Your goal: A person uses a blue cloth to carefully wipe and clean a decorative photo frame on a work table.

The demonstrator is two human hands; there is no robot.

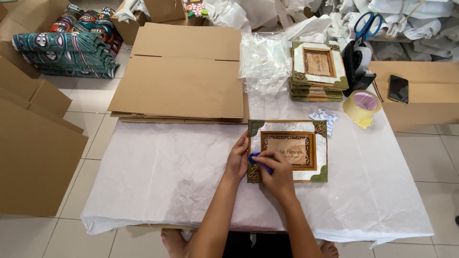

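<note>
1. A small packing workroom on a tiled floor (91,100), its desk (167,177) covered in white wrapping paper.
2. Flattened cardboard boxes (181,76) lie stacked beside a pile of decorated picture frames (318,71).
3. Packing tape (362,106), scissors (367,24) and plastic bags (264,59) sit close by; bundles of white paper (401,24) fill the back.

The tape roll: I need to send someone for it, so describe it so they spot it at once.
Start at the white paper-covered table and go to its far right edge, beside the cardboard box with a phone on it. The tape roll lies flat there, just in front of the black holder with the blue scissors. It is the only round, tan ring around.
</note>
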